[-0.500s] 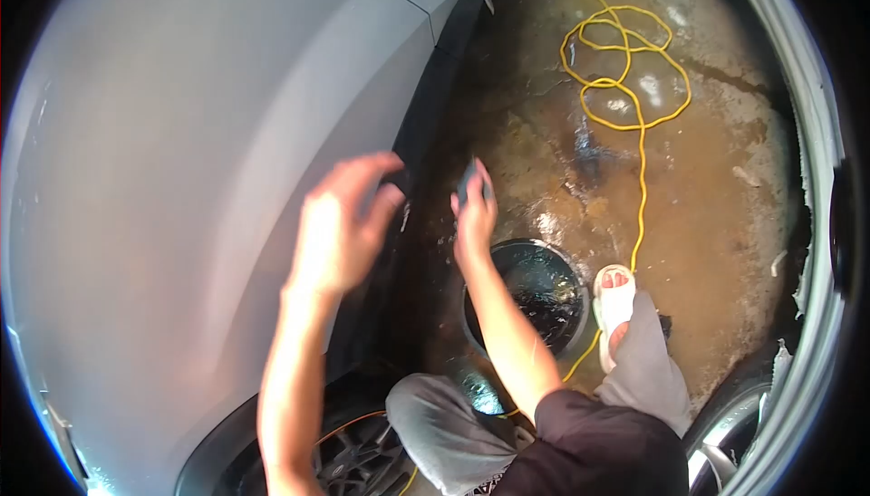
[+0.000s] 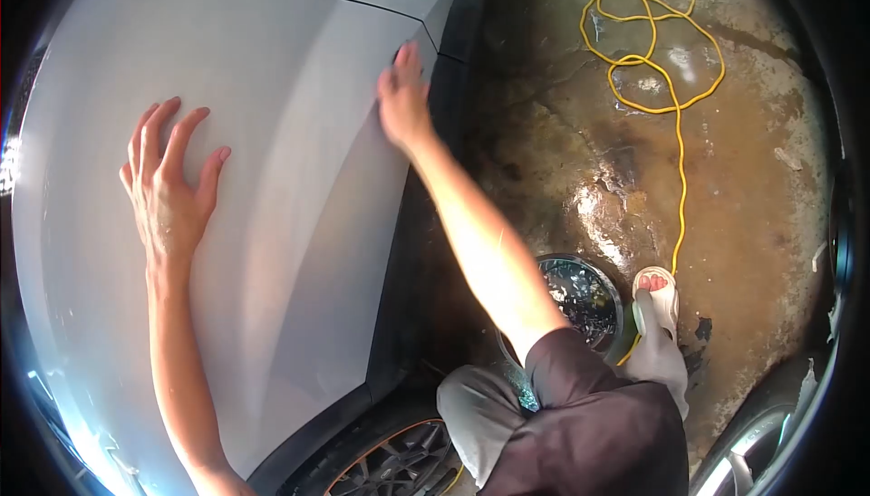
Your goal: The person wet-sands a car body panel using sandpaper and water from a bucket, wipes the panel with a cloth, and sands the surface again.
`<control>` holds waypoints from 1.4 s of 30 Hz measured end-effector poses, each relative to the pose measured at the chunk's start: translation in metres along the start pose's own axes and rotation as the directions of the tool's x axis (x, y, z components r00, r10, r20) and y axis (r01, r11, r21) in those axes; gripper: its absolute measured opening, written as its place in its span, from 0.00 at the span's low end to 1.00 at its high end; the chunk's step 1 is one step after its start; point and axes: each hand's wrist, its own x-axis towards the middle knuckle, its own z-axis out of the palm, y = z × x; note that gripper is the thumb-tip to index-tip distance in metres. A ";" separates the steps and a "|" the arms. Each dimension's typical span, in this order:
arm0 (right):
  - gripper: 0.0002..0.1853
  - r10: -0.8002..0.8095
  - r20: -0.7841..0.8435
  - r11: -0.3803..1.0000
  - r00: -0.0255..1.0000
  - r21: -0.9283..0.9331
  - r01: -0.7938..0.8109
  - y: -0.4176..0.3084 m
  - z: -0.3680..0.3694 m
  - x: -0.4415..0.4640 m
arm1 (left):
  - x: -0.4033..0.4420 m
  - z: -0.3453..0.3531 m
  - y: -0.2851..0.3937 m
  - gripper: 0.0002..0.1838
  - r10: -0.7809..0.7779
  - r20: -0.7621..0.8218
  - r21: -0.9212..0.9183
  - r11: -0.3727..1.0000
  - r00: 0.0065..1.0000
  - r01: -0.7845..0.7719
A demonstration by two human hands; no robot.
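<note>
My left hand (image 2: 169,197) rests on a silver-grey car panel (image 2: 281,61) with its fingers spread, holding nothing. Farther right, my right hand (image 2: 404,108) is at the same panel's right side, just below the dark seam line. Its fingers are wrapped round a small dark block (image 2: 397,57), mostly hidden behind them and slightly blurred; I cannot tell its exact kind. Below my right forearm stands a round black bucket (image 2: 619,301) of dark water with bright reflections, partly covered by the arm.
A yellow cord (image 2: 681,190) lies looped on the wet brown floor (image 2: 761,224) and runs toward my sandalled foot (image 2: 664,297). At the bottom is a car wheel (image 2: 399,464) with an orange-edged rim. Another wheel (image 2: 739,469) shows at lower right.
My right hand has moved from above the bucket up and left to the car panel, carrying the dark block. My left hand has gone left and down flat onto the panel, fingers spreading.
</note>
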 end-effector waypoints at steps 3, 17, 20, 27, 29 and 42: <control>0.36 0.033 0.027 0.999 0.999 -0.013 -0.033 -0.007 -0.007 -0.016 | -0.003 0.001 -0.001 0.22 -0.028 0.045 -0.007 1.000 0.999 0.028; 0.39 -0.020 0.138 0.966 0.990 -0.254 0.055 -0.043 0.014 -0.138 | -0.001 0.013 -0.004 0.17 0.029 -0.003 0.151 0.988 1.000 -0.029; 0.46 -0.117 0.431 0.978 0.895 -0.105 0.178 -0.072 0.012 -0.255 | -0.001 0.010 -0.004 0.17 0.040 -0.018 0.128 0.991 0.999 -0.037; 0.35 -0.031 0.089 0.998 0.996 -0.048 0.036 0.011 -0.018 0.004 | -0.005 0.009 -0.003 0.18 0.013 0.021 0.183 0.983 1.000 -0.017; 0.37 -0.005 0.083 0.995 0.997 -0.103 0.014 -0.028 0.005 -0.079 | -0.004 0.012 -0.007 0.18 0.071 -0.036 0.205 0.977 0.997 -0.062; 0.36 0.092 0.045 0.995 0.995 -0.042 -0.090 -0.034 0.008 -0.064 | -0.003 0.011 -0.011 0.27 0.031 0.049 0.302 0.952 0.998 -0.044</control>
